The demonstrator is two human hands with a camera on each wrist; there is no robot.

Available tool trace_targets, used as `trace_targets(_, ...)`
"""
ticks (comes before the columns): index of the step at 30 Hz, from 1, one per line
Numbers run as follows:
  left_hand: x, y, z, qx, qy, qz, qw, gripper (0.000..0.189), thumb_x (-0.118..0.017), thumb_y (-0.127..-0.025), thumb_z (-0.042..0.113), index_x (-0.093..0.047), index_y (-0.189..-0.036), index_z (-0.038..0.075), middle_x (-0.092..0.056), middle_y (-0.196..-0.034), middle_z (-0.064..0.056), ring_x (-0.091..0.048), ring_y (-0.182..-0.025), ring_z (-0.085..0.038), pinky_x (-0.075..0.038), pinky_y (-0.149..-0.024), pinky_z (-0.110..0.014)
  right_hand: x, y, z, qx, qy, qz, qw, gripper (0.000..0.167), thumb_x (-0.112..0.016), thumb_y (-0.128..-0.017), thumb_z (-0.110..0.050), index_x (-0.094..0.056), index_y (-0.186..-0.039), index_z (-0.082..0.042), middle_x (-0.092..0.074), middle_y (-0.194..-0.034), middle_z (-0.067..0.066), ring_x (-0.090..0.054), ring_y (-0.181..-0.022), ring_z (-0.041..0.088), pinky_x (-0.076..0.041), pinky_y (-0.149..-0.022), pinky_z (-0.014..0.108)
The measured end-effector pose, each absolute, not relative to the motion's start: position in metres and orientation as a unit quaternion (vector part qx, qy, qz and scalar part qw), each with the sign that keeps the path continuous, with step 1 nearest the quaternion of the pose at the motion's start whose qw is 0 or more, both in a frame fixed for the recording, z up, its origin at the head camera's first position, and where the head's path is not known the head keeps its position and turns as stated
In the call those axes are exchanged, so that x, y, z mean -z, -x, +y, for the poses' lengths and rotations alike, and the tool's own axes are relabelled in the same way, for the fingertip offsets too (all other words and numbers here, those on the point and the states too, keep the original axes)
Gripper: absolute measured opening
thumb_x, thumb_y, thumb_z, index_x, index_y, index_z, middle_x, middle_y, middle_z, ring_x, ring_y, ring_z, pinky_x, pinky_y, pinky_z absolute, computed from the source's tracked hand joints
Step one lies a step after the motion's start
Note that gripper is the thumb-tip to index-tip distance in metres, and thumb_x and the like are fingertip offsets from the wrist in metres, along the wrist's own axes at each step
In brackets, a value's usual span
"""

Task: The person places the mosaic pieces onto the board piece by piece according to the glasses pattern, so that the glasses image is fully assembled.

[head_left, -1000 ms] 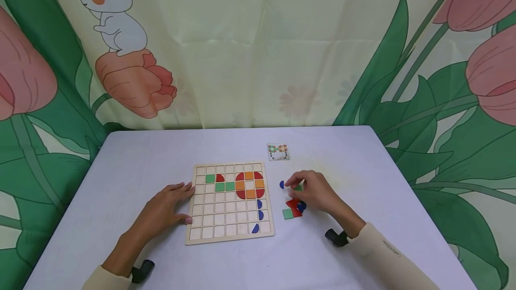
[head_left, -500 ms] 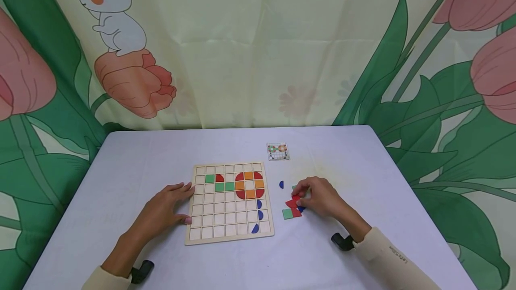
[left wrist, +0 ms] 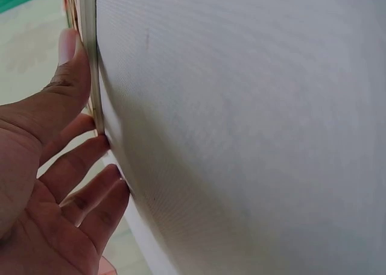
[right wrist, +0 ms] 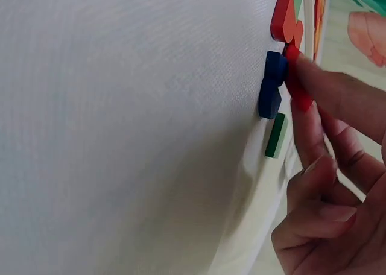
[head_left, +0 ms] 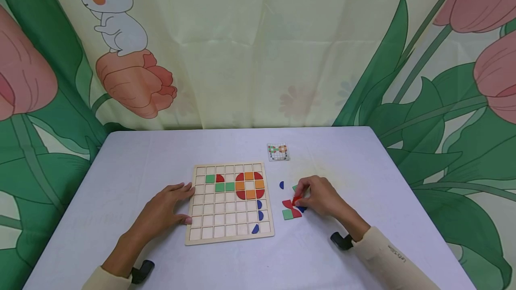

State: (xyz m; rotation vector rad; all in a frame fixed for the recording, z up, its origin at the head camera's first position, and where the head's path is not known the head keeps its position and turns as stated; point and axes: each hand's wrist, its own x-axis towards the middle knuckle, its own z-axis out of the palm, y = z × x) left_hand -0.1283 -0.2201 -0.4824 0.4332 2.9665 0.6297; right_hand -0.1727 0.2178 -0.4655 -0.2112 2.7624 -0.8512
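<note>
My left hand (head_left: 161,205) rests at the left edge of a wooden grid board (head_left: 213,220), its fingers fairly straight and its thumb (left wrist: 67,64) against the rim. On the board lie green squares, orange squares, red quarter-circles and blue half-circles. To the board's right, my right hand (head_left: 320,195) pinches a red piece (right wrist: 295,76) between thumb and forefinger, low over a small pile. That pile holds a green square (head_left: 287,214), red quarter-circles (head_left: 296,213) and blue pieces (right wrist: 269,97), partly hidden by the fingers. A green piece (right wrist: 277,135) lies just beyond the hand.
A blue half-circle (head_left: 281,185) lies alone between board and pile. Behind the board's right corner is a small pattern card (head_left: 278,151). A white cloth covers the table (head_left: 161,151), and a printed curtain (head_left: 242,57) hangs behind it.
My right hand has drawn back slightly from near the lone blue half-circle to the pile, where it now pinches a red piece. Another red piece has shifted left. The left hand stays put.
</note>
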Motion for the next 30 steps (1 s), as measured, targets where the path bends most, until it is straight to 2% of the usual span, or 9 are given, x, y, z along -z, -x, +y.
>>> trace_targets(8, 0.48, 0.128, -0.219, -0.203, -0.137, 0.969, 0.042, 0.091, -0.099, -0.066, 0.029, -0.064, -0.147, 0.007, -0.056, -0.159, -0.012, -0.049, -0.148, -0.043, -0.048, -0.114, -0.063, 0.465, 0.174, 0.207, 0.346, 0.109, 0.923, 0.126, 0.019, -0.091, -0.085, -0.014, -0.079, -0.097, -0.023, -0.065, -0.081, -0.006, -0.055, -0.08, 0.018, -0.046, -0.062, 0.024)
trace_targets(16, 0.481, 0.128, -0.218, -0.201, -0.134, 0.969, 0.045, 0.091, -0.099, -0.067, 0.03, -0.063, -0.147, 0.007, -0.056, -0.16, -0.012, -0.049, -0.149, -0.043, -0.047, -0.115, -0.063, 0.458, 0.176, 0.183, 0.366, 0.104, 0.919, 0.109, 0.022, -0.089, -0.087, -0.013, -0.07, -0.093, -0.023, -0.069, -0.086, -0.007, -0.056, -0.076, 0.018, -0.049, -0.058, 0.025)
trace_targets(23, 0.481, 0.128, -0.218, -0.194, -0.134, 0.971, 0.042, 0.091, -0.099, -0.067, 0.031, -0.064, -0.147, 0.007, -0.056, -0.159, -0.012, -0.049, -0.148, -0.043, -0.048, -0.114, -0.063, 0.452, 0.18, 0.163, 0.375, 0.136, 0.91, 0.117, 0.021, -0.083, -0.093, -0.012, -0.08, -0.112, -0.02, -0.068, -0.09, -0.005, -0.052, -0.067, 0.019, -0.042, -0.052, 0.024)
trace_targets(30, 0.479, 0.127, -0.217, -0.194, -0.133, 0.971, 0.048, 0.091, -0.098, -0.067, 0.031, -0.063, -0.147, 0.007, -0.055, -0.16, -0.012, -0.048, -0.149, -0.043, -0.047, -0.115, -0.063, 0.445, 0.183, 0.139, 0.372, 0.165, 0.908, 0.103, 0.017, -0.082, -0.093, -0.012, -0.073, -0.104, -0.021, -0.071, -0.095, -0.008, -0.055, -0.08, 0.017, -0.045, -0.065, 0.025)
